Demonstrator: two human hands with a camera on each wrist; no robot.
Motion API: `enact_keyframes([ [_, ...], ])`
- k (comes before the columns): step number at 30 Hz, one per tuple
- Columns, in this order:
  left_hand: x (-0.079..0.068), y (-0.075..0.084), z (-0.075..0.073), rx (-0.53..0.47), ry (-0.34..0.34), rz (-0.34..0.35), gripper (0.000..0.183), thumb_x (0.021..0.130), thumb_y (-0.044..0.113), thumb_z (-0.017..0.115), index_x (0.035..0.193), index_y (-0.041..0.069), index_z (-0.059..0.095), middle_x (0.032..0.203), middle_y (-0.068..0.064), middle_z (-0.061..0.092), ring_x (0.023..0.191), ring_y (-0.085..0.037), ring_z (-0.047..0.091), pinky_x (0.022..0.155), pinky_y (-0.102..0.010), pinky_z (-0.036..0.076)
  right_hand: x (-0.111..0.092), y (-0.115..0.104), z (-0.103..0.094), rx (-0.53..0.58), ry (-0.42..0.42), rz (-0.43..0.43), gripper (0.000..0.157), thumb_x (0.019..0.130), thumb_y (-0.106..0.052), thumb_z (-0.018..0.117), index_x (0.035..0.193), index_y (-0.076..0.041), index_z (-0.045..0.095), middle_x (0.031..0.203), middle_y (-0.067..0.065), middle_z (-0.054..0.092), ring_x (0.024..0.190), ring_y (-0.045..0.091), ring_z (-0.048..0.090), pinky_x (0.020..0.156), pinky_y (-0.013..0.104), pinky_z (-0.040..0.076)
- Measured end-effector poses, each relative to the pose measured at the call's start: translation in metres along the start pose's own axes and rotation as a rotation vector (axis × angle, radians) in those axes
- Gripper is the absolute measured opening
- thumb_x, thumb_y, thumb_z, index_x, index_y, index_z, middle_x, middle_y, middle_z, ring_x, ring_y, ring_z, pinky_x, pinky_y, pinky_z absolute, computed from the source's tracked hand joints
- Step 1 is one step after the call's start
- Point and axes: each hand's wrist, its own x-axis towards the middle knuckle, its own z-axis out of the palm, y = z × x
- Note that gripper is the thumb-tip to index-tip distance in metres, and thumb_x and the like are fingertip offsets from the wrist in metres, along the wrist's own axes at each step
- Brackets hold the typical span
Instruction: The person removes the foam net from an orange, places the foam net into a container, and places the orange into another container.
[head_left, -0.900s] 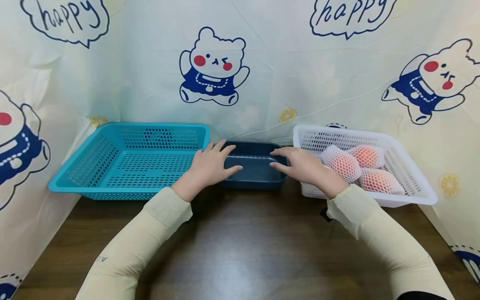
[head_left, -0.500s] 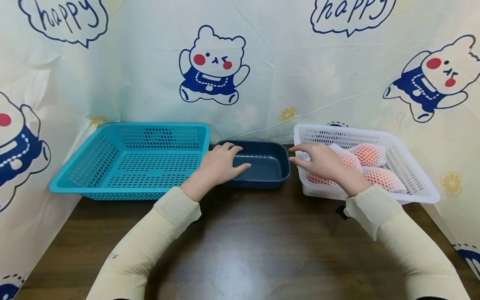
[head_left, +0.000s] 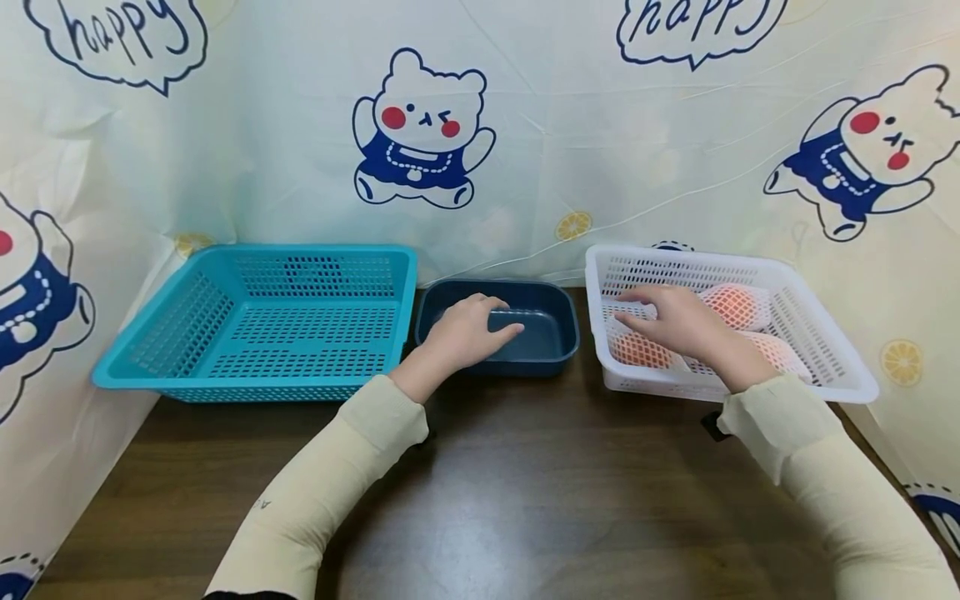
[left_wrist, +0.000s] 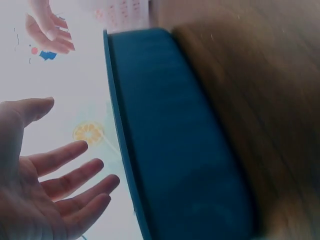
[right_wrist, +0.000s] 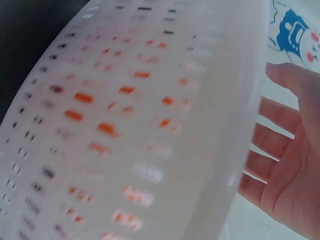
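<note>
Holding our right hand (head_left: 675, 321) spread above the round orange fruits (head_left: 729, 306) in white foam nets, inside the white perforated plastic basket (head_left: 637, 382) right of the dark-blue rectangular tray (head_left: 536, 333), we should grip one gently; our left hand (head_left: 463, 333), fingers apart, hovers over this tray.

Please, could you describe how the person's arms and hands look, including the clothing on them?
The left hand and right hand wear no gloves. The left sleeve and right sleeve are long and cream, with wide cuffs. The left has a small dark marking, unreadable; a small black piece shows by the right cuff.
</note>
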Motion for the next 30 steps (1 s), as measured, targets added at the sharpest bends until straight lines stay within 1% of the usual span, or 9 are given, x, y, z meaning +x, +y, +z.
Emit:
enact_keyframes([
  [5,0.002,0.012,0.008,-0.14,-0.017,0.052,0.052,0.101,0.045,0.063,0.139,0.009,0.063,0.142,-0.01,0.06,0.129,-0.028,0.055,0.105,-0.046,0.047,-0.006,0.014,0.0,0.005,-0.029,0.051,0.047,0.102,-0.032,0.063,0.137,0.001,0.062,0.136,0.027,0.06,0.128,0.047,0.053,0.105,0.064,0.041],
  [9,0.003,0.02,0.016,-0.298,-0.035,0.078,0.047,0.102,0.039,0.064,0.138,0.01,0.063,0.135,-0.01,0.064,0.115,-0.026,0.062,0.094,-0.041,0.053,-0.009,0.025,0.003,-0.007,-0.041,0.057,0.049,0.103,-0.034,0.061,0.138,0.001,0.061,0.137,0.027,0.06,0.128,0.047,0.053,0.104,0.063,0.041],
  [11,0.004,0.023,0.02,-0.403,-0.061,0.075,0.045,0.103,0.037,0.064,0.138,0.01,0.063,0.131,-0.01,0.065,0.111,-0.025,0.063,0.09,-0.04,0.054,-0.01,0.029,0.005,-0.015,-0.041,0.055,0.05,0.103,-0.034,0.061,0.138,0.001,0.06,0.137,0.026,0.06,0.128,0.047,0.054,0.105,0.062,0.041],
  [14,0.004,0.025,0.024,-0.608,-0.134,0.04,0.044,0.104,0.034,0.062,0.141,0.009,0.06,0.129,-0.012,0.065,0.114,-0.026,0.064,0.096,-0.041,0.053,-0.011,0.034,0.008,-0.021,-0.044,0.062,0.051,0.103,-0.035,0.062,0.139,0.002,0.06,0.138,0.026,0.059,0.127,0.047,0.054,0.105,0.062,0.041],
  [17,0.004,0.03,0.026,-0.823,-0.205,-0.031,0.045,0.105,0.03,0.059,0.143,0.007,0.056,0.132,-0.012,0.064,0.117,-0.028,0.065,0.103,-0.043,0.049,-0.012,0.038,0.01,-0.021,-0.051,0.074,0.053,0.103,-0.037,0.061,0.139,0.002,0.059,0.137,0.027,0.059,0.124,0.048,0.056,0.103,0.062,0.042],
  [19,0.003,0.034,0.028,-0.931,-0.239,-0.075,0.045,0.106,0.029,0.058,0.144,0.005,0.055,0.134,-0.013,0.063,0.117,-0.029,0.065,0.105,-0.044,0.048,-0.012,0.039,0.01,-0.018,-0.053,0.083,0.054,0.103,-0.038,0.061,0.14,0.002,0.059,0.137,0.028,0.059,0.124,0.049,0.056,0.103,0.062,0.042],
  [21,0.003,0.039,0.031,-1.003,-0.259,-0.104,0.044,0.106,0.026,0.058,0.144,0.005,0.055,0.135,-0.014,0.064,0.118,-0.03,0.065,0.104,-0.043,0.049,-0.012,0.04,0.01,-0.014,-0.052,0.094,0.055,0.103,-0.039,0.061,0.14,0.002,0.058,0.136,0.028,0.059,0.123,0.049,0.057,0.101,0.062,0.043],
  [24,0.005,0.048,0.038,-1.067,-0.284,-0.133,0.042,0.105,0.024,0.059,0.143,0.006,0.056,0.134,-0.014,0.065,0.121,-0.033,0.063,0.101,-0.04,0.051,-0.011,0.04,0.01,-0.016,-0.054,0.104,0.055,0.103,-0.04,0.061,0.14,0.001,0.058,0.137,0.027,0.06,0.124,0.048,0.057,0.102,0.062,0.043],
  [30,0.007,0.063,0.054,-1.145,-0.273,-0.2,0.044,0.103,0.021,0.063,0.144,0.008,0.054,0.135,-0.01,0.064,0.115,-0.03,0.067,0.092,-0.036,0.056,-0.01,0.036,0.013,-0.017,-0.093,0.096,0.059,0.103,-0.042,0.061,0.143,0.001,0.055,0.139,0.027,0.058,0.123,0.048,0.056,0.103,0.062,0.042],
])
